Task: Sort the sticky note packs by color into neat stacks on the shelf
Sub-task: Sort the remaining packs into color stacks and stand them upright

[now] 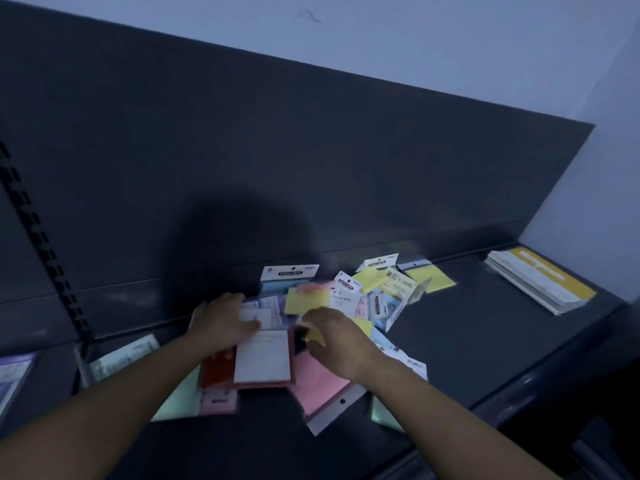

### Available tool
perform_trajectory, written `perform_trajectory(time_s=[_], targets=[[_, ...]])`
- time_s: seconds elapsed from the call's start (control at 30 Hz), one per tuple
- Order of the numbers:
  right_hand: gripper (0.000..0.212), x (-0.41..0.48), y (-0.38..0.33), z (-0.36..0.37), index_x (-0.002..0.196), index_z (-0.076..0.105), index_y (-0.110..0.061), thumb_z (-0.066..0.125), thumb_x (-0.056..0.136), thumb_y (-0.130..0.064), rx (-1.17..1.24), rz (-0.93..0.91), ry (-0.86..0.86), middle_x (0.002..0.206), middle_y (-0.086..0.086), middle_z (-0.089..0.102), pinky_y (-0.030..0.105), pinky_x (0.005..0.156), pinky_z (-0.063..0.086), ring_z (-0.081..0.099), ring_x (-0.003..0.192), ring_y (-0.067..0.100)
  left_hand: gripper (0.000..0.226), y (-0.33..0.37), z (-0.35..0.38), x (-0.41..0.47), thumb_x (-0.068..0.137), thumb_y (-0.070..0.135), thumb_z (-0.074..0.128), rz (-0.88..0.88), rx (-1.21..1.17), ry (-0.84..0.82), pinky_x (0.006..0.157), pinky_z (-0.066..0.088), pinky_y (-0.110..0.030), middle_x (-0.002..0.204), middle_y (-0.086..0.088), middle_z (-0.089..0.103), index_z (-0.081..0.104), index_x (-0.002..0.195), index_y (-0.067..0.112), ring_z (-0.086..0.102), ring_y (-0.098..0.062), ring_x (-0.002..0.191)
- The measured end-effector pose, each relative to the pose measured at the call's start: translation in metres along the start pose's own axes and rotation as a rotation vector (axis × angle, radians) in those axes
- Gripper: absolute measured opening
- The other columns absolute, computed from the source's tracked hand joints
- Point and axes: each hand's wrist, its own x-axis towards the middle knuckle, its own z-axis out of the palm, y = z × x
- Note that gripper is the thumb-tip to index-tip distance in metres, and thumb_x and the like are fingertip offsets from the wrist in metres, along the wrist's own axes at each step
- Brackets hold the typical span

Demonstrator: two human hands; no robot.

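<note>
At the shelf's (pixel 467 341) left edge you have one purple pack (pixel 14 372) lying flat and cut off by the frame. Just right of it lies one mint pack (pixel 121 358), its long axis slanting toward the back panel.

Your left hand (pixel 221 320) lies spread on the heap near the middle of the shelf, its fingers laid on a white-labelled pack. Below it, one white-faced pack (pixel 263 355) lies flat, its long axis running front to back. It rests on a red pack (pixel 218 370). Toward the near edge, a second mint pack (pixel 180 396) and a small pink pack (pixel 220 401) lie under your left forearm.

A larger pink pack (pixel 322 386) lies on a diagonal, its white hang-tab pointing at the near edge.

Your right hand (pixel 336 341) arches over the heap with its fingers bent downward. Blur hides whether they pinch anything.

Behind your hands, one blue pack (pixel 287 278) leans on the back panel, header up. A yellow pack (pixel 304 301) lies in front of it, and another yellow pack (pixel 429 280) lies flat at the heap's right side. The rest of the heap is too jumbled to count.

Near the right edge, well apart from the heap, a stack of yellow-banded packets (pixel 540 282) lies flat, its long axis diagonal.
</note>
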Motion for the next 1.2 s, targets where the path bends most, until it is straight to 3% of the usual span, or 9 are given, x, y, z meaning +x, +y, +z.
perform_trajectory(time_s=[0.1, 0.2, 0.3, 0.43, 0.6, 0.83, 0.97, 1.07, 1.2], targets=[[0.046, 0.030, 0.003, 0.009, 0.136, 0.043, -0.007, 0.047, 0.090, -0.012, -0.085, -0.136, -0.046, 0.140, 0.013, 0.044, 0.031, 0.108, 0.025, 0.035, 0.132, 0.028, 0.093, -0.001, -0.004, 0.006, 0.076, 0.056, 0.064, -0.023, 0.005, -0.120, 0.115, 0.015, -0.036, 0.152, -0.003, 0.024, 0.017, 0.147, 0.018, 0.028, -0.020, 0.137], [0.054, 0.051, 0.015, 0.020, 0.146, 0.027, -0.012, 0.042, 0.095, -0.022, -0.252, -0.240, -0.151, 0.155, 0.007, 0.022, 0.037, 0.117, 0.005, 0.010, 0.144, 0.026, 0.110, 0.000, -0.008, 0.006, 0.066, 0.064, 0.069, -0.024, 0.125, -0.207, 0.112, 0.020, -0.035, 0.151, 0.000, 0.022, 0.012, 0.148, 0.020, 0.025, -0.021, 0.137], [0.052, 0.060, 0.036, 0.018, 0.143, 0.029, -0.018, 0.039, 0.095, -0.035, -0.350, -0.252, -0.152, 0.153, 0.002, 0.024, 0.044, 0.115, 0.005, 0.013, 0.143, 0.026, 0.117, 0.004, -0.014, 0.005, 0.059, 0.064, 0.074, -0.068, 0.171, -0.261, 0.110, 0.015, -0.035, 0.148, -0.001, 0.022, 0.011, 0.149, 0.022, 0.019, -0.023, 0.136], [0.053, 0.053, 0.067, 0.011, 0.134, 0.039, -0.021, 0.030, 0.090, -0.050, -0.378, -0.246, -0.023, 0.143, 0.000, 0.036, 0.045, 0.111, 0.018, 0.029, 0.133, 0.023, 0.117, 0.006, -0.016, 0.008, 0.054, 0.061, 0.078, -0.152, 0.142, -0.291, 0.107, 0.015, -0.032, 0.141, -0.001, 0.025, 0.017, 0.147, 0.025, 0.018, -0.024, 0.134], [0.092, 0.046, 0.092, 0.003, 0.131, 0.040, -0.020, -0.004, 0.060, -0.057, -0.394, -0.157, -0.048, 0.140, 0.002, 0.036, 0.046, 0.110, 0.021, 0.029, 0.132, 0.024, 0.096, 0.003, -0.009, 0.007, 0.057, 0.062, 0.076, -0.258, 0.033, -0.160, 0.104, 0.026, -0.034, 0.125, -0.001, 0.031, 0.036, 0.137, 0.025, 0.023, -0.021, 0.126], [0.095, 0.042, 0.052, 0.015, 0.113, 0.062, -0.014, 0.004, 0.064, -0.070, -0.230, -0.191, -0.163, 0.126, 0.007, 0.050, 0.045, 0.113, 0.015, 0.029, 0.131, 0.025, 0.067, -0.002, -0.007, -0.005, 0.054, 0.049, 0.083, -0.325, -0.266, 0.024, 0.099, 0.034, -0.035, 0.104, 0.005, 0.055, 0.045, 0.104, 0.028, 0.050, -0.021, 0.108], [0.043, 0.052, 0.016, 0.022, 0.081, 0.061, -0.011, 0.046, 0.085, -0.051, -0.036, 0.029, -0.240, 0.101, 0.007, 0.050, 0.040, 0.100, 0.032, 0.035, 0.116, 0.028, 0.065, -0.007, -0.006, -0.007, 0.054, 0.059, 0.075, -0.387, -0.464, 0.045, 0.104, 0.035, -0.043, 0.113, 0.006, 0.060, 0.052, 0.107, 0.029, 0.051, -0.023, 0.115], [0.041, 0.060, 0.004, 0.033, 0.099, 0.067, -0.010, 0.059, 0.082, -0.047, 0.110, 0.166, -0.232, 0.112, 0.008, 0.057, 0.035, 0.092, 0.035, 0.035, 0.116, 0.028, 0.039, -0.002, -0.001, -0.005, 0.076, 0.049, 0.067, -0.421, -0.482, 0.101, 0.103, 0.035, -0.041, 0.111, 0.002, 0.060, 0.053, 0.104, 0.026, 0.050, -0.025, 0.115], [0.032, 0.067, 0.000, 0.040, 0.104, 0.067, -0.009, 0.063, 0.084, -0.034, 0.314, 0.283, -0.182, 0.111, 0.010, 0.061, 0.032, 0.086, 0.037, 0.038, 0.115, 0.027, 0.025, 0.011, -0.002, -0.005, 0.077, 0.045, 0.061, -0.412, -0.463, 0.145, 0.093, 0.035, -0.036, 0.085, 0.004, 0.061, 0.050, 0.084, 0.024, 0.053, -0.021, 0.093]])
